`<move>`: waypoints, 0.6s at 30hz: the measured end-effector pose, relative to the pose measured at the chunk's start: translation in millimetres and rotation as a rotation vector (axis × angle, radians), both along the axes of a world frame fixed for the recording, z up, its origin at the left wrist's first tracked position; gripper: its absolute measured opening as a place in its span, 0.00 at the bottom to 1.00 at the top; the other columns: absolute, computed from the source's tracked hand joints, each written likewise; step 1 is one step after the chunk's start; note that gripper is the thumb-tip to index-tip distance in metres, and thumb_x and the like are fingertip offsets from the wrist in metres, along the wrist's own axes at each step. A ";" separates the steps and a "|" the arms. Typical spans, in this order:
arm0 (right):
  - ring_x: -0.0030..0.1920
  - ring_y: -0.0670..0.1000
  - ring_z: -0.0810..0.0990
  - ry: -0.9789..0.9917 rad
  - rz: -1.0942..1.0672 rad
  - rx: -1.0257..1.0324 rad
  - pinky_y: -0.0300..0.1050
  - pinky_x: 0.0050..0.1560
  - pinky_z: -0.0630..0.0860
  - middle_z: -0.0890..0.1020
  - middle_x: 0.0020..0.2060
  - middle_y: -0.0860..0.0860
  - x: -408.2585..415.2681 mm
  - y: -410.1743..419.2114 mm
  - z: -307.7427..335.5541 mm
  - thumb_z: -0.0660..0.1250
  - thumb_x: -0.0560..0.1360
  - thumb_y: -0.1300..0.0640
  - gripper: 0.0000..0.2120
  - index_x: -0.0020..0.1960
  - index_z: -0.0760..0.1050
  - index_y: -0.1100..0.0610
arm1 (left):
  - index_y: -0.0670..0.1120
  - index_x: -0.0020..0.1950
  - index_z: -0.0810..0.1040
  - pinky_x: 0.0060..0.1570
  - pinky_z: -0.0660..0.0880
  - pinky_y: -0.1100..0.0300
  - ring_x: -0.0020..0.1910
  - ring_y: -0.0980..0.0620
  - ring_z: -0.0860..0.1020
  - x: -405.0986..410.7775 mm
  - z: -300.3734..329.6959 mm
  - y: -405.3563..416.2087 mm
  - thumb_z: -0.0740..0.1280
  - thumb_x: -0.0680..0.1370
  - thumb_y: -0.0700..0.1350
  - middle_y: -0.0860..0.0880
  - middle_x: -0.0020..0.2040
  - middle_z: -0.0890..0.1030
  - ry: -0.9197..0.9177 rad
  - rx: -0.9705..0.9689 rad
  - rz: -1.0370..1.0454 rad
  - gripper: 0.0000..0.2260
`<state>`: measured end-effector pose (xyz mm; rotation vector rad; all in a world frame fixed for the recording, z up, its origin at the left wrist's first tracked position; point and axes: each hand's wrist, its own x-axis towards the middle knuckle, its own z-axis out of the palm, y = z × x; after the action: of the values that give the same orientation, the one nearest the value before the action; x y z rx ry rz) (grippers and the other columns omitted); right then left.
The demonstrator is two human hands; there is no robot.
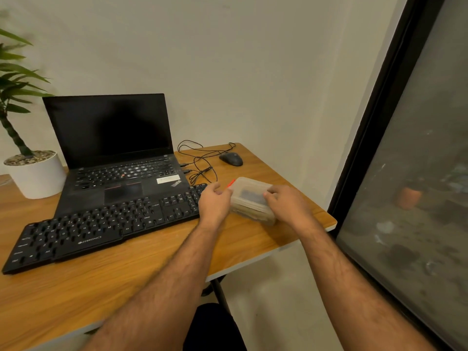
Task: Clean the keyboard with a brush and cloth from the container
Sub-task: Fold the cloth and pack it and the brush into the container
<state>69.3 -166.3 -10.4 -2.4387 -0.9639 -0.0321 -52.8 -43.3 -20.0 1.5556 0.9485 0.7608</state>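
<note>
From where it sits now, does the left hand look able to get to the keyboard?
Probably yes. The left hand rests at the container, right beside the keyboard, whose near end lies next to it with nothing in between on the table.

The keyboard [101, 224] at lower left reads "ZEBRONICS" on its front edge; the laptop [121, 158] palm rest carries a "ThinkPad" logo.

Both bare forearms reach forward, the left hand [214, 202] and the right hand [287, 203] set apart at the same height, fingers curled inward toward each other, palms down.
</note>
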 end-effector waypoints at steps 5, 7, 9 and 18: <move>0.51 0.48 0.80 -0.058 -0.106 0.254 0.43 0.47 0.76 0.84 0.53 0.46 10.6 -8.2 7.3 0.65 0.77 0.49 0.13 0.57 0.82 0.52 | 0.46 0.70 0.72 0.56 0.80 0.47 0.55 0.45 0.82 1.6 -17.8 -15.1 0.69 0.78 0.52 0.44 0.63 0.79 0.094 -0.034 -0.011 0.23; 0.60 0.49 0.78 0.032 -0.049 0.215 0.46 0.58 0.75 0.81 0.61 0.48 22.8 -7.6 0.5 0.66 0.78 0.51 0.15 0.64 0.79 0.52 | 0.51 0.60 0.75 0.42 0.83 0.54 0.43 0.48 0.84 5.2 -20.4 -24.4 0.71 0.78 0.52 0.48 0.53 0.82 0.052 -0.080 -0.024 0.13; 0.66 0.51 0.75 0.186 0.036 0.186 0.48 0.67 0.71 0.77 0.67 0.50 32.4 -8.3 -6.5 0.65 0.79 0.53 0.19 0.69 0.75 0.53 | 0.50 0.56 0.76 0.36 0.82 0.58 0.40 0.51 0.83 12.3 -19.7 -29.7 0.73 0.77 0.51 0.51 0.49 0.82 0.036 -0.069 -0.043 0.12; 0.56 0.45 0.78 0.415 0.078 0.355 0.43 0.56 0.78 0.79 0.60 0.47 70.2 -1.3 -26.4 0.60 0.83 0.52 0.17 0.70 0.73 0.55 | 0.49 0.70 0.71 0.41 0.79 0.60 0.48 0.56 0.79 61.6 -3.0 -15.0 0.69 0.79 0.40 0.55 0.51 0.78 -0.020 -0.158 -0.268 0.20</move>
<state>139.5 -167.6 -36.8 -1.9745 -0.7852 0.2939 8.8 -58.3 -23.0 1.4951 0.7479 0.4993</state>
